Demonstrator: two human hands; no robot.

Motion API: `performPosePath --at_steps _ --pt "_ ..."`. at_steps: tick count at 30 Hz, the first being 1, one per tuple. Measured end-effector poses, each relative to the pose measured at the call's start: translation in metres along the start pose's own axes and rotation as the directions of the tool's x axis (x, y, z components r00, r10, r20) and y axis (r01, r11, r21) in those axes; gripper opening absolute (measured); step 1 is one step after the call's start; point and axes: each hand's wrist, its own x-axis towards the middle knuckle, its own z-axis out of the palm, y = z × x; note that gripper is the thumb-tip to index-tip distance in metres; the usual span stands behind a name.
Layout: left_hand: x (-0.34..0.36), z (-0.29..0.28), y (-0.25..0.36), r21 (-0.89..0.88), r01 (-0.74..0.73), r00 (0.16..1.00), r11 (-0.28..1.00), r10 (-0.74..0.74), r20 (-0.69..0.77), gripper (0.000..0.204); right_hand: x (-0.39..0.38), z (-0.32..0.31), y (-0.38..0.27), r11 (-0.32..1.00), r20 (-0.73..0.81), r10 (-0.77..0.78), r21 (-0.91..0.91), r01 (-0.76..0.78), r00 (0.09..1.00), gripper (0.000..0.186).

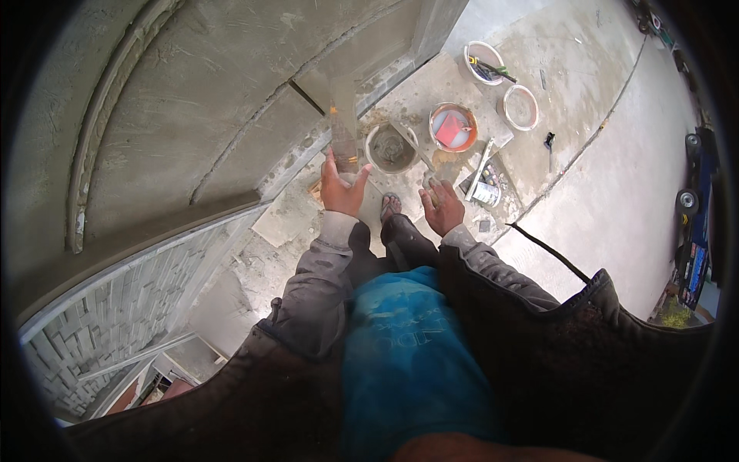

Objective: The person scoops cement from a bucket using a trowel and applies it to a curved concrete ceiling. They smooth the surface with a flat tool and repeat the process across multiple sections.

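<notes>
My left hand [342, 192] is in front of the wall, fingers and thumb along either side of a long, flat grey straightedge [344, 138] smeared with mortar and marked with orange. The strip points away from me beside the wall's corner. My right hand [443, 208] is closed round the handle of a trowel [413, 144], whose narrow blade reaches forward and left across a bucket [371, 138] of wet grey mortar. That bucket stands on the ground between and beyond my hands.
Grey plastered wall [223, 85] rises on the left. Ahead stand an orange-rimmed bucket [454, 106] with cloudy water and a red object, a white bucket [483, 48] of tools, and another pail [520, 108]. A white container [486, 193] lies right. A blue vehicle [699, 192] is far right.
</notes>
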Motion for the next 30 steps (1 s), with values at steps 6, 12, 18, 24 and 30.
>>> performPosePath --at_steps 6,12,18,24,30 --pt "0.018 0.008 0.055 -0.018 -0.260 0.955 0.966 0.254 -0.154 0.095 -0.011 -0.034 -0.044 0.984 -0.138 -0.121 0.116 0.137 0.983 0.031" --pt "0.013 0.012 0.084 0.093 -0.390 0.897 0.916 0.400 -0.187 0.092 0.015 -0.048 -0.062 0.968 -0.262 -0.142 0.167 0.189 0.955 0.031" --pt "-0.003 0.008 0.093 0.089 -0.346 0.927 0.934 0.355 -0.120 0.093 0.034 -0.060 -0.075 0.959 -0.308 -0.115 0.212 0.186 0.944 0.032" --pt "-0.021 -0.002 0.073 0.146 -0.307 0.945 0.940 0.320 -0.070 0.093 0.048 -0.055 -0.073 0.965 -0.288 -0.111 0.199 0.173 0.951 0.036" --pt "-0.024 -0.008 0.024 0.041 -0.133 0.969 0.990 0.139 -0.206 0.093 0.056 0.021 0.038 0.953 -0.218 -0.294 -0.137 0.269 0.931 0.037"
